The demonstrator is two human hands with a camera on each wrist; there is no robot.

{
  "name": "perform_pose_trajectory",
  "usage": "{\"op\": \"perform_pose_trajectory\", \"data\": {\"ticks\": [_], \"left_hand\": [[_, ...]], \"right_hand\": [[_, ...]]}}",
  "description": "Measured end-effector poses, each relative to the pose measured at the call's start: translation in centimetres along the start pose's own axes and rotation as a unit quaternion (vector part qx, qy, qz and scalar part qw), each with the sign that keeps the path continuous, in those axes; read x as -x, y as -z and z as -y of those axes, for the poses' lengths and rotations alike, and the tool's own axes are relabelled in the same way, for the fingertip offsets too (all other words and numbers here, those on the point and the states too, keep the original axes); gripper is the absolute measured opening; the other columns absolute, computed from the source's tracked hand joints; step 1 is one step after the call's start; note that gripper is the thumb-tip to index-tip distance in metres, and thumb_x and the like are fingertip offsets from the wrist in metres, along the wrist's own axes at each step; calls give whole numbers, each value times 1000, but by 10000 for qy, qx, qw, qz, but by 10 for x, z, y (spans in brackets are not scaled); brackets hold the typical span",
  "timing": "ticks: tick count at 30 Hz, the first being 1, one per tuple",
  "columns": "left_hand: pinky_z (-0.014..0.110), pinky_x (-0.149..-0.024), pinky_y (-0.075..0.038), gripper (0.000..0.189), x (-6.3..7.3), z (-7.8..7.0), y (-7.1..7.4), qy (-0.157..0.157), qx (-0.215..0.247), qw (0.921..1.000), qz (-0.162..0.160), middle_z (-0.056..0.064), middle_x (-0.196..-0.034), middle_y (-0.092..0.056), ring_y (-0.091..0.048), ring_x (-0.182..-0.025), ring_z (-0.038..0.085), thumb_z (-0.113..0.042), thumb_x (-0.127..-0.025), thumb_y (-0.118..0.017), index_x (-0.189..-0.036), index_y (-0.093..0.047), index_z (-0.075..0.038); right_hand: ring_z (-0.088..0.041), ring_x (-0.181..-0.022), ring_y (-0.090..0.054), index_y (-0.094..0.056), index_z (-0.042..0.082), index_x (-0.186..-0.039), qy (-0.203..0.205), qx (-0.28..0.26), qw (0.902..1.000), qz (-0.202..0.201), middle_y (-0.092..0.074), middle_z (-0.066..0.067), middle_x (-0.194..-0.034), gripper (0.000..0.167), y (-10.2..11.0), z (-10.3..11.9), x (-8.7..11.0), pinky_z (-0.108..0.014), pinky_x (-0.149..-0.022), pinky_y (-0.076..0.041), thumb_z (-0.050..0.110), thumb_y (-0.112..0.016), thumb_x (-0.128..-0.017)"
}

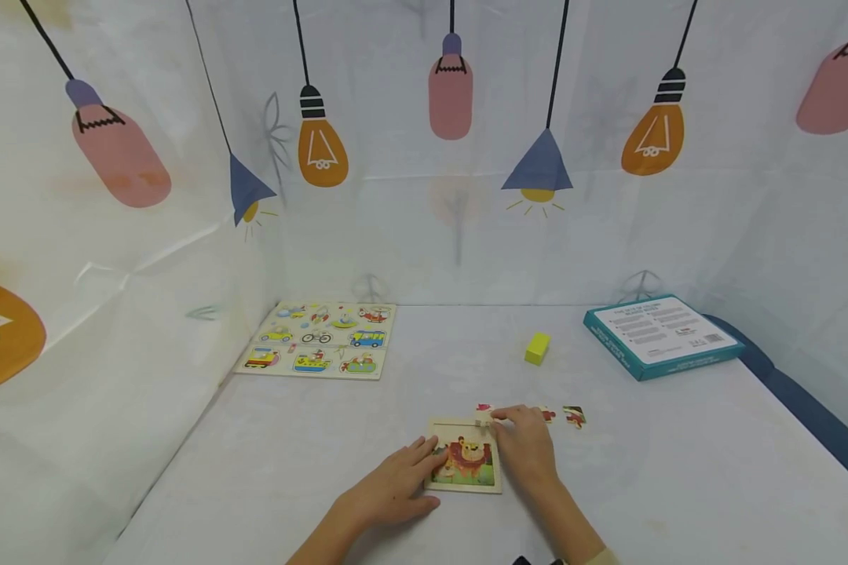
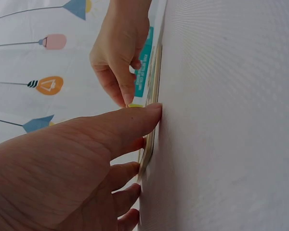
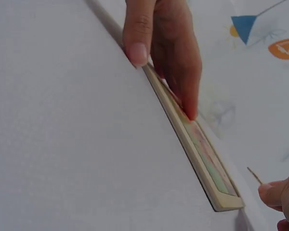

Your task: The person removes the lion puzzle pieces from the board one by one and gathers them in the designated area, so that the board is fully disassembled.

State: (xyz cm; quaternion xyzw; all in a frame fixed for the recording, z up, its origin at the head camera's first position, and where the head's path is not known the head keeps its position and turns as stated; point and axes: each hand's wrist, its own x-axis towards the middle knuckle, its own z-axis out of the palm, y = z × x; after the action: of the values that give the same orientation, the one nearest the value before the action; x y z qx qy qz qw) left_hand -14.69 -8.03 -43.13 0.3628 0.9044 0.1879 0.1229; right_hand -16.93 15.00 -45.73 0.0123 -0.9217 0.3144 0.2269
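Observation:
A small wooden jigsaw board [image 1: 454,430] with a lion picture [image 1: 469,457] lies on the table, its upper strip bare wood. My left hand [image 1: 389,485] rests on the board's left side, fingers over the picture and thumb at the near edge. Between thumb and fingertips, my right hand [image 1: 526,447] pinches a puzzle piece [image 3: 254,175] over the board's upper right corner. It appears edge-on and thin in the right wrist view. Just behind the board lies a loose piece with a red patch [image 1: 484,407]. Two more loose pieces [image 1: 575,416] lie beyond the right hand, one partly hidden by it.
A yellow block [image 1: 537,348] stands farther back on the white table [image 1: 678,471]. At the back left lies a vehicle picture board [image 1: 318,340]. A teal and white box [image 1: 664,336] sits at the back right, near a dark blue edge [image 1: 805,400].

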Motion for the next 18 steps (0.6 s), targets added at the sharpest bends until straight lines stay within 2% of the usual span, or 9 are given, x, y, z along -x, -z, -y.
{"op": "perform_pose_trajectory", "data": {"ticks": [5,9,18], "left_hand": [[45,-106,-24,62,0,1,0,-66,16,10000,-47,11,-149,-24,-22,-135,29,-38,-89,-58,-142,-35,-15],[44,-106,-24,62,0,3,-2,-127,-29,9999,-80,12,-148,-25,-23,-135,29,-37,-89,-58,-142,-35,-15],[43,-107,-23,63,1,1,0,-112,-61,9999,-41,11,-149,-24,-22,-135,28,-38,-89,-57,-143,-34,-15]], "right_hand": [[-24,-88,-54,-71,8,-88,-295,-141,9991,263,-66,-4,-87,12,3,-8,-4,-42,-79,-44,9,-73,-76],[-25,-89,-56,-71,6,-87,-359,-187,9988,268,-66,-5,-86,12,4,-13,-5,-43,-80,-43,9,-73,-76],[-22,-81,-52,-72,6,-89,-583,-93,9979,260,-67,-6,-88,12,5,-26,-10,-35,-69,-42,7,-73,-77]]}}
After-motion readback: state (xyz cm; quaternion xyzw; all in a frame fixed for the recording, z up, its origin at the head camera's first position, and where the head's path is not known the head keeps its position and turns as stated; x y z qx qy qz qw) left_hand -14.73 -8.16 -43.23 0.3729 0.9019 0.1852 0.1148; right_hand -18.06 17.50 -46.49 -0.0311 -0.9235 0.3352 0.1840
